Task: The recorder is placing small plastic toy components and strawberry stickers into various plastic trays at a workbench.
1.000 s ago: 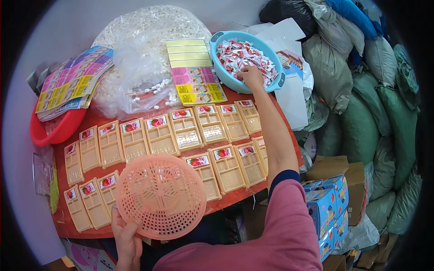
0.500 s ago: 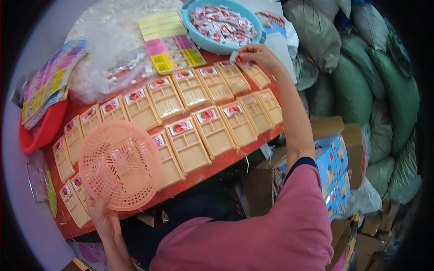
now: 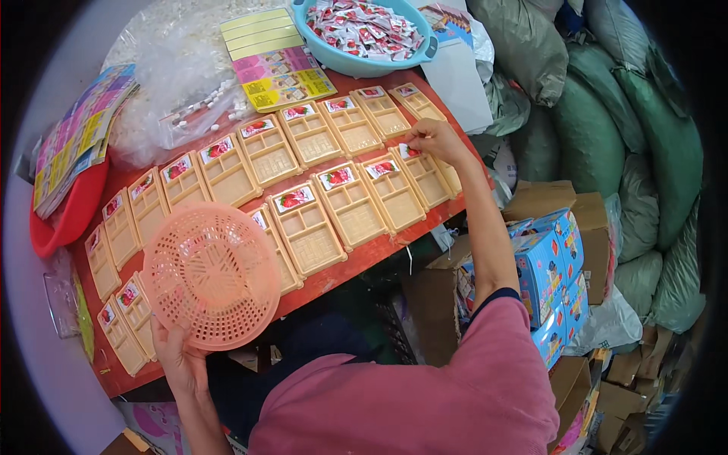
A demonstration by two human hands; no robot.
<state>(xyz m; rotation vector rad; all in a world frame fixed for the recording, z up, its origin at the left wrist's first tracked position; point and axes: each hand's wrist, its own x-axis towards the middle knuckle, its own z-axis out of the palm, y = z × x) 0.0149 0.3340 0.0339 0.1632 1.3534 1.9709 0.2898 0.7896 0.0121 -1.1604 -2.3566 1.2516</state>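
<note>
My left hand (image 3: 182,356) grips the near rim of a round, peach-coloured perforated plastic basket (image 3: 212,277), whose slotted bottom shows. The basket is held over the table and covers some trays beneath it. My right hand (image 3: 438,142) pinches a small packet with a strawberry picture (image 3: 409,150) at the top compartment of a beige divided tray (image 3: 431,186) in the near row. Two rows of such trays lie side by side; most visible ones, such as this tray (image 3: 356,216), bear a strawberry packet (image 3: 336,177) in the top compartment. One tray is partly hidden by my right hand.
At the back of the red table (image 3: 334,284) stands a light-blue basin (image 3: 364,67) heaped with packets, beside printed card sheets (image 3: 280,76). A red basin (image 3: 72,216) holds more sheets at the left. Boxes (image 3: 546,273) and stuffed sacks (image 3: 599,129) crowd the right.
My right hand has moved from the far row's right-end tray toward me, to a near-row tray. The far row's right-end tray now shows a packet. The basket has shifted slightly right.
</note>
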